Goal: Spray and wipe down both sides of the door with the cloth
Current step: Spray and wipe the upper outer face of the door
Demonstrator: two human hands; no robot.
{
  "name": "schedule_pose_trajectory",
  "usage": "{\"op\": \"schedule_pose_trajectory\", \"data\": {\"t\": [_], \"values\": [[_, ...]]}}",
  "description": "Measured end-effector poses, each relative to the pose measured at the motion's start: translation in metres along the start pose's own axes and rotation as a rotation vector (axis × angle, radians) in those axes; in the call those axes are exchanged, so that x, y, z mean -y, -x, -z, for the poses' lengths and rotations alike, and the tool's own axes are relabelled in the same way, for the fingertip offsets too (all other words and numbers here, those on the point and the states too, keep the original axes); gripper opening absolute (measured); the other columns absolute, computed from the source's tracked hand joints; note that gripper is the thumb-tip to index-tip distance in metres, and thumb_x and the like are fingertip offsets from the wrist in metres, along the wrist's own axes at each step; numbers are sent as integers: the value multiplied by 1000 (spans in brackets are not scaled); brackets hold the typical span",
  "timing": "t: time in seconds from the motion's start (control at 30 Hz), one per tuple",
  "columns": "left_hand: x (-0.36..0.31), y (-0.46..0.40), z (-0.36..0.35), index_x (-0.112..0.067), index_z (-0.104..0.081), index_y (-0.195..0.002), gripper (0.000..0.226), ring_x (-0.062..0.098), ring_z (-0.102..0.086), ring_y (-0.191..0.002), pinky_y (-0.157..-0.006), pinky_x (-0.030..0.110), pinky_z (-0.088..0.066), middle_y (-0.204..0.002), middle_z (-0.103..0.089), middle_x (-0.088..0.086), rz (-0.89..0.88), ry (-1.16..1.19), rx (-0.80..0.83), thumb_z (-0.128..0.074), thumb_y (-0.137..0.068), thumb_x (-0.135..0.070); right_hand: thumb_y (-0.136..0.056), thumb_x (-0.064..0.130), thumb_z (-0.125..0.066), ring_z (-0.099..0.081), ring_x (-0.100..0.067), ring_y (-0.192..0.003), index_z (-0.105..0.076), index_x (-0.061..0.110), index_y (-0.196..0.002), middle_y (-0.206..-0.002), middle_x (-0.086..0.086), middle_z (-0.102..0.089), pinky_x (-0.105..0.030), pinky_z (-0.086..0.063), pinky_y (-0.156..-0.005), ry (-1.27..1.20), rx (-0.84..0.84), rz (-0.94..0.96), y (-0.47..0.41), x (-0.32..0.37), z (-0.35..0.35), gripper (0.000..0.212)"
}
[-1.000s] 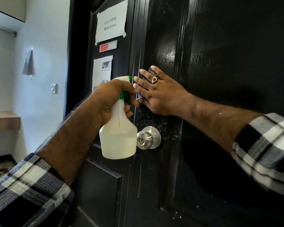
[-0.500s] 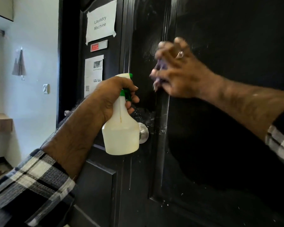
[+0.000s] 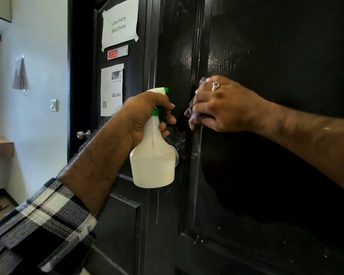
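A glossy black panelled door [image 3: 266, 56] fills the right of the head view, with white spray droplets around its knob. My left hand [image 3: 145, 114] grips the neck of a white spray bottle [image 3: 153, 161] with a green trigger, held in front of the knob [image 3: 177, 158], which is mostly hidden behind the bottle. My right hand [image 3: 222, 104], wearing a ring, presses a purple cloth [image 3: 193, 114] against the door's raised moulding just above the knob. Only the cloth's edges show under my fingers.
A second black door [image 3: 115, 135] stands behind to the left, with a "Laundry Machine" paper sign [image 3: 119, 24], a red tag, a printed sheet and its own knob [image 3: 83, 133]. Further left are a white wall with a switch [image 3: 54, 105] and a wooden shelf [image 3: 0, 147].
My right hand swept the cloth up the door and has come back down to just above the knob. The spray bottle stays in about the same place in my left hand.
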State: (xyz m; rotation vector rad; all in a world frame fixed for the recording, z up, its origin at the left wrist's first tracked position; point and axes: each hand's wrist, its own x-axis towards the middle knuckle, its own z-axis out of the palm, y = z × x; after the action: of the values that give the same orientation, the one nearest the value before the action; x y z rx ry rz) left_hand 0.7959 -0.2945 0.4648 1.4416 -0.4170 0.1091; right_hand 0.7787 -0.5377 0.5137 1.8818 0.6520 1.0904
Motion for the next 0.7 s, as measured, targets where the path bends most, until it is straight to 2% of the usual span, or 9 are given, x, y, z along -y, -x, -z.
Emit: {"op": "schedule_pose_trajectory", "data": {"t": [0.07, 0.1, 0.2, 0.23, 0.33, 0.37, 0.5, 0.6, 0.7], "values": [[2, 1, -2, -7, -68, -95, 18, 17, -56, -48, -61, 35, -59, -80, -73, 14, 6, 12, 16, -73, -81, -18, -103, 50, -47, -59, -25, -127, -75, 27, -119, -125, 1, -69, -52, -34, -121, -19, -39, -150, -9, 7, 0, 40], [3, 2, -4, -7, -68, -95, 18, 17, -56, -48, -62, 34, -59, -80, -73, 14, 10, 16, 23, -73, -81, -17, -102, 49, -48, -60, -26, -123, -76, 26, -116, -121, 1, -69, -53, -35, -121, -31, -40, -147, -8, 17, -4, 39], [6, 3, -6, -8, -68, -94, 17, 17, -56, -49, -61, 34, -58, -80, -72, 13, 18, 15, 41, -72, -81, -17, -99, 54, -46, -60, -20, -116, -77, 33, -108, -111, 7, -67, -50, -38, -117, -112, 72, 62, 8, 38, -11, 38], [7, 4, -5, -8, -68, -92, 15, 17, -56, -49, -60, 34, -58, -79, -72, 14, 17, 15, 42, -72, -81, -17, -99, 56, -45, -59, -19, -115, -77, 34, -109, -112, 9, -66, -50, -39, -116, -121, 83, 78, 8, 36, -9, 40], [9, 5, -6, -8, -68, -89, 12, 17, -55, -48, -60, 35, -57, -79, -72, 14, 24, 11, 42, -72, -81, -16, -97, 53, -46, -58, -23, -122, -77, 30, -112, -119, 5, -67, -48, -36, -118, -135, -22, -133, 3, 35, -10, 41], [10, 5, -6, -8, -68, -90, 13, 17, -56, -48, -61, 35, -57, -80, -72, 14, 27, 8, 42, -72, -81, -16, -96, 52, -47, -58, -25, -124, -77, 28, -112, -120, 3, -67, -48, -34, -120, -132, -50, -152, 4, 41, -15, 42], [14, 5, -3, -8, -67, -92, 16, 17, -56, -48, -62, 36, -57, -80, -72, 14, 27, 6, 38, -73, -80, -16, -97, 56, -42, -59, -21, -115, -77, 30, -108, -111, 7, -66, -48, -42, -110, -113, 50, 12, 7, 41, -12, 45], [16, 6, -1, -8, -67, -90, 15, 17, -56, -49, -62, 36, -57, -81, -72, 14, 34, 17, 46, -73, -80, -16, -97, 52, -44, -58, -25, -116, -76, 26, -110, -114, 3, -66, -49, -40, -112, -133, -1, -122, 3, 41, -11, 44], [16, 6, 0, -8, -67, -89, 13, 17, -57, -50, -62, 36, -58, -80, -72, 13, 34, -5, 50, -73, -81, -17, -97, 55, -42, -58, -19, -108, -77, 30, -104, -106, 8, -64, -45, -42, -107, -134, 78, 44, 11, 52, -15, 44]]}}
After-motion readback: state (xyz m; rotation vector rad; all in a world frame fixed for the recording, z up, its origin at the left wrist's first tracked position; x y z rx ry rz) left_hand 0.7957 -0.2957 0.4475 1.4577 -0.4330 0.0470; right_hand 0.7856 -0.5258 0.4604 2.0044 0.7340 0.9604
